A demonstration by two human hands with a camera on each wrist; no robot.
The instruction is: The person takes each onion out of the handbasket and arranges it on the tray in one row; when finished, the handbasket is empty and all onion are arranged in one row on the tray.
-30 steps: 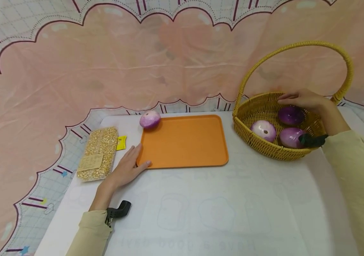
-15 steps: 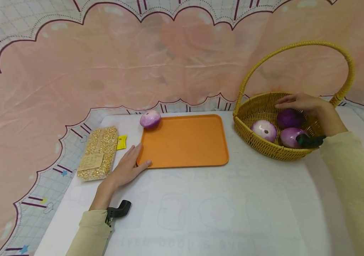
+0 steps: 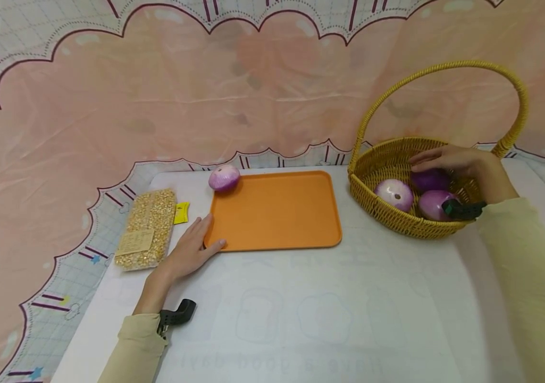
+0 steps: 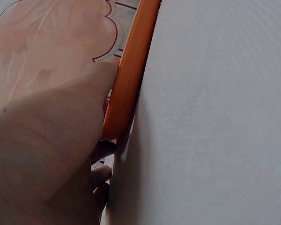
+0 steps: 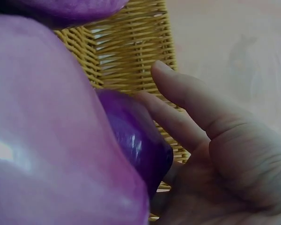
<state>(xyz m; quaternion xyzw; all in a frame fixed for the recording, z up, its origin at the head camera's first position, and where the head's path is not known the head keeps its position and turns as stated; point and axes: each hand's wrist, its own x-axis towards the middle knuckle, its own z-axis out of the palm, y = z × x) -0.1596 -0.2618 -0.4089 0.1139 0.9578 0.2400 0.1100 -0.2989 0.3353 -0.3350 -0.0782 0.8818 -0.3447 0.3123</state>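
Toward the upper right of the head view, the right hand point(image 3: 459, 161) reaches down into the wicker basket point(image 3: 406, 227), over the dark purple onion point(image 3: 427, 182); this onion lies below the fingers and to their lower left, its longer axis seeming to run roughly left to right, though the hand covers part of it; the right hand is by far the nearer, the left hand point(image 3: 188, 254) being well apart. The right grip is fairly wide: in the right wrist view the thumb stands off the onion and a finger seems to touch its far side; whether any weight is borne I cannot tell. Beside it in the basket sit the white-topped onion point(image 3: 393, 194), to the lower left, and the mauve onion point(image 3: 432, 205), just below.

At left of centre, the left hand touches the lower left corner of the orange tray point(image 3: 277, 213), thumb and straight fingers spread; the pale onion point(image 3: 224, 178) is at the tray's upper left corner.

Compared with one second ago, the right hand is lower in the frame; the dark purple onion has shifted slightly left and down; left hand, tray and pale onion look unchanged.
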